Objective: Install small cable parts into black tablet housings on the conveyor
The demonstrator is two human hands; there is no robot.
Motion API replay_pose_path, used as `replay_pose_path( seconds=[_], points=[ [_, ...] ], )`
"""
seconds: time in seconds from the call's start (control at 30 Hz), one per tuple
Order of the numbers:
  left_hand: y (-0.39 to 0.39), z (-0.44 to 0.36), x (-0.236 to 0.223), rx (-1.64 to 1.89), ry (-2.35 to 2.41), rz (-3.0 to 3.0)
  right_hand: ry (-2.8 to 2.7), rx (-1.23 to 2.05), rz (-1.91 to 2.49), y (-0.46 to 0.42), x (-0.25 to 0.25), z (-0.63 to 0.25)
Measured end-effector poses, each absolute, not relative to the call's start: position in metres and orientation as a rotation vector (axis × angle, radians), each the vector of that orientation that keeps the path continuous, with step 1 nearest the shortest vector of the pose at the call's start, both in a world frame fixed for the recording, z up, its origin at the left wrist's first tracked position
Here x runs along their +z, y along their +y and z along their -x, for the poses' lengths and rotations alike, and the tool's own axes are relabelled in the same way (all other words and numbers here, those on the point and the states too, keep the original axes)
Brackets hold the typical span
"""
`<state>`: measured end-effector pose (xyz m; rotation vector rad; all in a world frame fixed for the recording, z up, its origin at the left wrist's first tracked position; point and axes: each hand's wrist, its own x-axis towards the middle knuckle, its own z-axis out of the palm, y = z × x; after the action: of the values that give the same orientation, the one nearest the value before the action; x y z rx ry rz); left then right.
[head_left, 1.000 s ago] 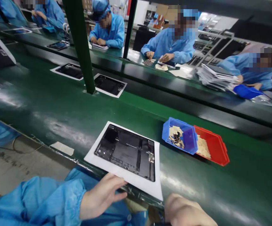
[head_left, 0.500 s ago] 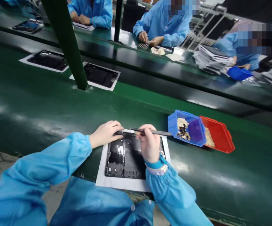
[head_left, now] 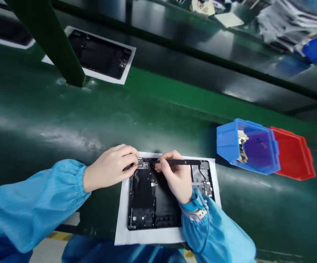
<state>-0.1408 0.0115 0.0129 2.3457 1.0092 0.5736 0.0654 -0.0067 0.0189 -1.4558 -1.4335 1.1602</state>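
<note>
Black shell: the open tablet-like shell (head_left: 166,204) lies flat on a white sheet (head_left: 144,237) at your edge of the green desk (head_left: 153,113), right in front of you.
Left fingers: your left hand (head_left: 111,166) reaches in over the shell's upper left corner, fingers curled, thumb close to the index finger; can't tell whether they pinch a part there.
Right fingers: your right hand (head_left: 179,179) is over the upper middle of the shell, fingers closed on a slim dark tool (head_left: 188,162).
Slim tool: held nearly level along the shell's upper edge, long end out to your right; working tip too hidden to read.
Right wrist: blue strap (head_left: 195,202) just above your blue sleeve (head_left: 218,230).
Shell's right side: a small pale metal part (head_left: 208,189) sits inside near the edge.
Bins: blue bin (head_left: 226,142) beyond the sheet to the right, pale and dark scraps (head_left: 242,146) in it; red bin (head_left: 295,155) right behind its far side.
Far left: another black shell (head_left: 100,54) on its own white sheet, partly behind a green post (head_left: 56,44).
Across the way: blurred stack of papers (head_left: 290,25).
</note>
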Motion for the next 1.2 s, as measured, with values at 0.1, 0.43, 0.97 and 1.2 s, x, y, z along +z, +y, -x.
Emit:
replay_pose_path(
  seconds=[0.1, 0.43, 0.97, 1.2],
  points=[
    [0.0133, 0.1403, 0.0122, 0.556, 1.006, -2.318, -1.463, 1.144, 1.495, -0.0070, 0.0187, -0.0646],
    [0.0146, 0.1405, 0.0098, 0.518, 1.032, -2.293, -1.527, 1.100, 1.566, -0.0065, 0.0160, -0.0654],
    [0.0148, 0.1393, 0.0105, 0.507, 1.039, -2.293, -1.538, 1.098, 1.544, -0.0050, 0.0182, -0.0641],
    [0.0146, 0.1392, 0.0106, 0.509, 1.040, -2.289, -1.545, 1.097, 1.552, -0.0045, 0.0180, -0.0638]
  ],
)
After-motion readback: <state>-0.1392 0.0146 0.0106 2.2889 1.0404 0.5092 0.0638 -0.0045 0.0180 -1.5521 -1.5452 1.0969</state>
